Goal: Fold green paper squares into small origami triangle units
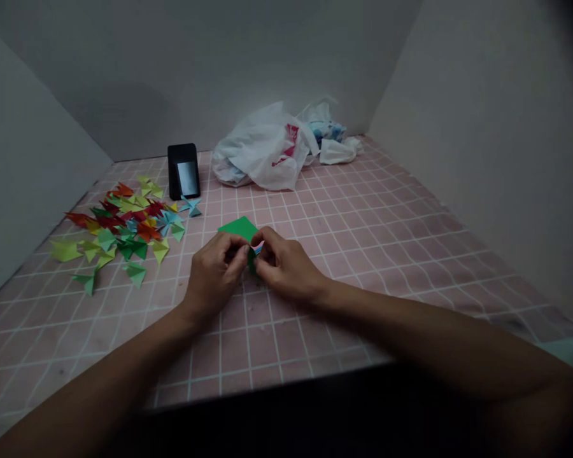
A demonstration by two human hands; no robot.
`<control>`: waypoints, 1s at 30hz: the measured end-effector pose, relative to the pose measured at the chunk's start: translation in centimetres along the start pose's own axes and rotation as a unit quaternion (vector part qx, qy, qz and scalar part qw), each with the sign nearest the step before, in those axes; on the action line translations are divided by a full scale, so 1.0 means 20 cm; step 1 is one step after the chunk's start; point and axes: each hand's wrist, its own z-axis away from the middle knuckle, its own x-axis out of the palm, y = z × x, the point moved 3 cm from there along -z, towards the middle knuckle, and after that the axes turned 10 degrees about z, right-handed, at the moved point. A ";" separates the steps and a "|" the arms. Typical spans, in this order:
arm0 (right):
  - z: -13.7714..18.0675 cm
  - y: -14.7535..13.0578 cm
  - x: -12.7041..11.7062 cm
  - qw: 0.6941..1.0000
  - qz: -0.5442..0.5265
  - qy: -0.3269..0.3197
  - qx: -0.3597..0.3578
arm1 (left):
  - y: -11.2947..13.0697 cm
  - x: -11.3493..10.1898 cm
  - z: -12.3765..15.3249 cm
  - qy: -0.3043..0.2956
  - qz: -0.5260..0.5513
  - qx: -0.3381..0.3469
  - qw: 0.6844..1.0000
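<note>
Near the middle of the table, my left hand (pixel 219 264) and my right hand (pixel 286 264) meet over a small piece of dark green paper (pixel 252 261). Both pinch it between thumb and fingertips, and it looks folded. Most of it is hidden by the fingers, so its exact shape cannot be made out. Just behind my hands lies a bright green paper sheet (pixel 239 227), its near part covered by my fingers. A bit of blue and white edge shows between the hands beside it.
Several folded paper figures (pixel 131 245) in red, orange, yellow, green and blue lie heaped at left. A black phone (pixel 184 172) stands upright behind them. Farther back are a crumpled white plastic bag (pixel 267 149) and white packaging (pixel 337 151). Pink checked cloth (pixel 386 254) covers the table; walls enclose three sides.
</note>
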 end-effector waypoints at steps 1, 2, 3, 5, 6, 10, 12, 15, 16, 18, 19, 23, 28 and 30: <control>0.00 0.00 0.00 1.000 0.020 0.009 -0.006 | 0.00 0.00 0.00 0.000 0.008 -0.012 1.000; 0.00 0.00 -0.01 0.999 0.037 0.018 -0.013 | -0.01 0.00 0.00 0.000 0.017 -0.023 1.000; 0.00 0.00 -0.01 0.998 0.052 0.028 -0.021 | -0.01 0.00 0.00 0.000 0.027 -0.032 0.999; -0.01 0.01 -0.01 0.996 0.067 0.042 -0.031 | -0.02 0.00 0.00 -0.001 0.045 -0.045 0.998; -0.01 0.01 -0.01 0.996 0.068 0.045 -0.033 | -0.02 0.01 0.00 -0.002 0.054 -0.049 0.997; -0.01 0.02 -0.01 0.996 0.063 0.046 -0.031 | -0.01 0.02 0.00 -0.011 0.077 -0.051 0.996; -0.01 0.02 -0.01 0.996 0.065 0.043 -0.035 | -0.01 0.02 0.01 -0.008 0.077 -0.054 0.996; -0.01 0.01 0.00 0.997 0.057 0.038 -0.040 | -0.02 0.01 0.01 0.005 0.086 -0.076 0.993; -0.01 0.01 -0.01 0.997 0.052 0.036 -0.041 | -0.02 0.01 0.01 0.009 0.096 -0.086 0.992; -0.01 0.00 -0.01 0.998 0.043 0.031 -0.044 | -0.04 0.01 0.01 0.015 0.120 -0.103 0.987; -0.01 0.00 -0.01 0.998 0.041 0.030 -0.045 | -0.04 0.01 0.01 0.016 0.131 -0.110 0.985; -0.01 0.00 -0.01 0.998 0.035 0.022 -0.049 | -0.06 0.00 0.00 0.013 0.154 -0.119 0.981; 0.00 0.00 -0.01 0.997 0.034 0.020 -0.064 | -0.05 0.00 0.00 0.000 0.161 -0.123 0.979; 0.00 0.00 -0.01 0.997 0.032 0.025 -0.063 | -0.05 0.00 0.00 0.001 0.167 -0.125 0.978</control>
